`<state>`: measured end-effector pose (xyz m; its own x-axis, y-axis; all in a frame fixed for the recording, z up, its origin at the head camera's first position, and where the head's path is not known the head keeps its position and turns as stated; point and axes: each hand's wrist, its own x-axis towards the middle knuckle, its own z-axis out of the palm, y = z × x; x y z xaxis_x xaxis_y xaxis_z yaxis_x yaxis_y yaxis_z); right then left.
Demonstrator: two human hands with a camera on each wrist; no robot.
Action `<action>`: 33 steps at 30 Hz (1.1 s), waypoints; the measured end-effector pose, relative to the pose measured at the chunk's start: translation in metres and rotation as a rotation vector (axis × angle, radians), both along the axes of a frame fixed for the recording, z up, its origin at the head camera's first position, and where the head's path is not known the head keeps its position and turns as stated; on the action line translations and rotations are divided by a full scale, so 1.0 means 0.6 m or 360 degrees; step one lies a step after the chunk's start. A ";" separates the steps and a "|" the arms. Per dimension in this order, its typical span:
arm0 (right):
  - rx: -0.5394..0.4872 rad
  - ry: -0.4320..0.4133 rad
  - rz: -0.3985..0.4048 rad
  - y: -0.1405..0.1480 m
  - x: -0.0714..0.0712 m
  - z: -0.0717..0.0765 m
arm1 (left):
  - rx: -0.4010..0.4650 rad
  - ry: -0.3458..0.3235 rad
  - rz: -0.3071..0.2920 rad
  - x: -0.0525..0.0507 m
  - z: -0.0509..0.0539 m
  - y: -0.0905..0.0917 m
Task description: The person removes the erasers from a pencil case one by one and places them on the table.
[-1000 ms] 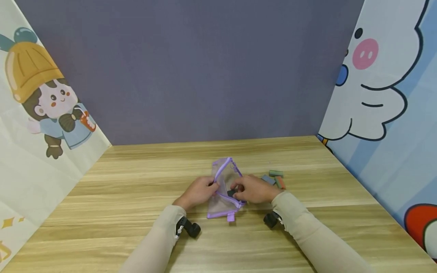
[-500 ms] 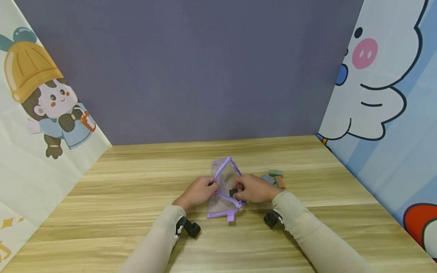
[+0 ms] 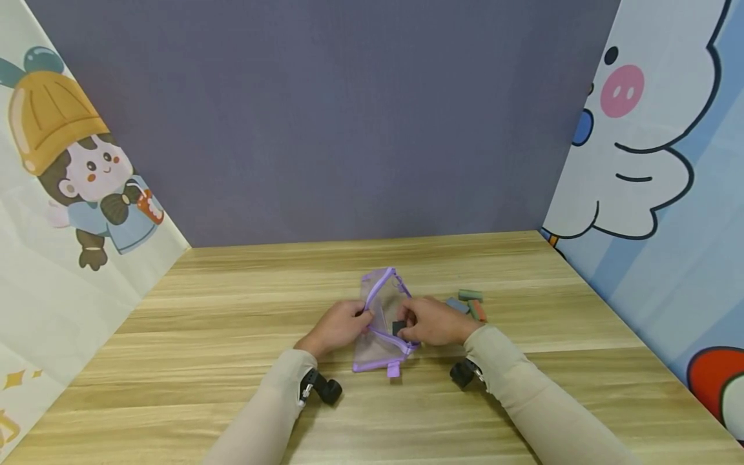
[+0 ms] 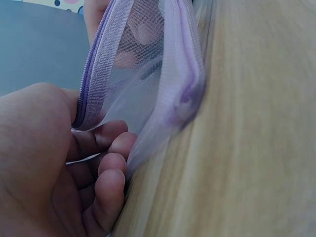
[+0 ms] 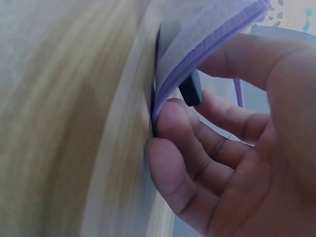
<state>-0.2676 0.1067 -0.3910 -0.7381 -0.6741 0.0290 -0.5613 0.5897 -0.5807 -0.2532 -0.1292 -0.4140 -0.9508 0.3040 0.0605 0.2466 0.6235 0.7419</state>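
Observation:
A see-through mesh zipper pouch (image 3: 372, 352) with purple edging lies on the table, its zipper mouth spread apart. My left hand (image 3: 340, 326) pinches one side of that mouth; in the left wrist view its thumb is behind the purple zipper (image 4: 94, 84) and its other fingers curl under the mesh. My right hand (image 3: 433, 321) reaches over the opposite side, fingers curled into the opening. Between its thumb and fingers it holds a small dark block (image 3: 398, 328). Close up, one end of the dark block (image 5: 191, 90) shows beside the zipper edge; the rest is hidden.
Right of the pouch, behind my right hand, lie several small pieces: a green roll (image 3: 470, 295), a blue-grey block (image 3: 457, 305) and an orange-and-green block (image 3: 477, 310). A dark grey panel (image 3: 360, 123) stands at the table's back, with printed cartoon cloths on both sides.
The dark block has shifted slightly right within the pouch mouth, along with my right fingertips, and more of it shows. My left hand and the pouch stay almost still.

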 end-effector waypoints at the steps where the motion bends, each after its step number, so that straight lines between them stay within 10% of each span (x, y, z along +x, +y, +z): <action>1: -0.0001 0.0010 -0.0004 0.000 -0.001 0.000 | 0.0003 -0.0001 -0.0001 0.000 0.000 0.000; 33: -0.0142 -0.0146 0.0016 0.011 -0.005 -0.002 | -0.0047 0.0032 -0.0004 0.001 0.003 0.000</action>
